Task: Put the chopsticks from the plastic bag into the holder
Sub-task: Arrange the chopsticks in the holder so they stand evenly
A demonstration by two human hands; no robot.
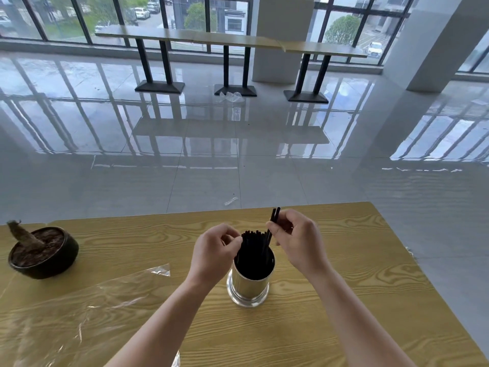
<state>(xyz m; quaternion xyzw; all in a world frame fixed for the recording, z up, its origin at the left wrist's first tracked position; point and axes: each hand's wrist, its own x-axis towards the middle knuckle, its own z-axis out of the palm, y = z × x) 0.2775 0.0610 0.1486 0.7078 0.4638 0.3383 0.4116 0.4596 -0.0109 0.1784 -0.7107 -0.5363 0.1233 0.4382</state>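
Observation:
A shiny metal holder (250,284) stands upright on the wooden table (344,287), packed with several black chopsticks (252,245). My right hand (299,239) pinches a pair of black chopsticks (274,217) whose lower ends reach into the holder's right side. My left hand (214,250) is at the holder's left rim, fingertips curled against the tops of the standing chopsticks. The clear plastic bag (87,308) lies flat and crumpled on the table to the left, with no chopsticks visible in it.
A dark round pot (43,254) with soil and a cut stump sits at the table's far left. Beyond the table's far edge is glossy tiled floor with long tables (227,39) by the windows.

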